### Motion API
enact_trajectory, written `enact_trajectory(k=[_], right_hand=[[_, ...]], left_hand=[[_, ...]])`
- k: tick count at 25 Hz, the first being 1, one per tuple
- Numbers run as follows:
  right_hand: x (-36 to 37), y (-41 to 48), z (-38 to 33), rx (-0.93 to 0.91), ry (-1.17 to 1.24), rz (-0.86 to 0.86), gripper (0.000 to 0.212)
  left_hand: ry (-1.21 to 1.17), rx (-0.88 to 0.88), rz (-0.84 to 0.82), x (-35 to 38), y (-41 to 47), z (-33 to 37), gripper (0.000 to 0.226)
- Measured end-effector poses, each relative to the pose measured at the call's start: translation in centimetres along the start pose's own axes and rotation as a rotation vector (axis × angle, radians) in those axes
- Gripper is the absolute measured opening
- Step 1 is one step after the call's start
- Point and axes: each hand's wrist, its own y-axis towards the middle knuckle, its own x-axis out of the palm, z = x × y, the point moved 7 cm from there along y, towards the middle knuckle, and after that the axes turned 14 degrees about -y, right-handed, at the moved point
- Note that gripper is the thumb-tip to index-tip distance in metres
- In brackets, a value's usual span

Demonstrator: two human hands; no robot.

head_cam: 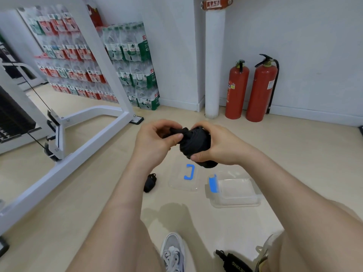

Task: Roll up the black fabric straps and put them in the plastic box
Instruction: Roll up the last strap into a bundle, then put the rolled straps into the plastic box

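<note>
straps (194, 144) (150, 183) (233, 262) three, box (255, 200) one, lid (184, 184) one

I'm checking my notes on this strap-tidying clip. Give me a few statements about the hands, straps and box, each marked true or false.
1. The left hand and right hand both hold one black strap bundle above the floor. True.
2. The plastic box has its lid on. False: the lid lies on the floor beside it.
3. A rolled strap lies on the floor left of the lid. True.
4. A strap is already in the box. False: none shows inside it.
</note>
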Motion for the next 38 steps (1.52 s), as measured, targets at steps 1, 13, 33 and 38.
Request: enact_trajectory(k=[1, 13, 33, 38], right_hand=[[0.1, 0.0, 0.2, 0.003, -0.035, -0.019, 0.057], [3.6, 0.3, 1.4, 0.028, -0.333, -0.25, 0.061], [5.7, -2.7, 10.1, 0.219, -0.397, -0.237, 0.034], [0.6, -4.0, 6.7, 0.231, -0.204, -0.117, 0.028]], left_hand=[[0.033, 0.016, 0.011, -0.1, -0.2, 0.0, 0.028], [0.34, -0.311, -0.239, 1.2, -2.5, -3.3, 0.009], [0.025, -0.568, 0.319, -0.7, -4.4, -19.4, 0.029], [0.002, -0.438, 0.059, 3.4, -3.3, -11.2, 0.03]])
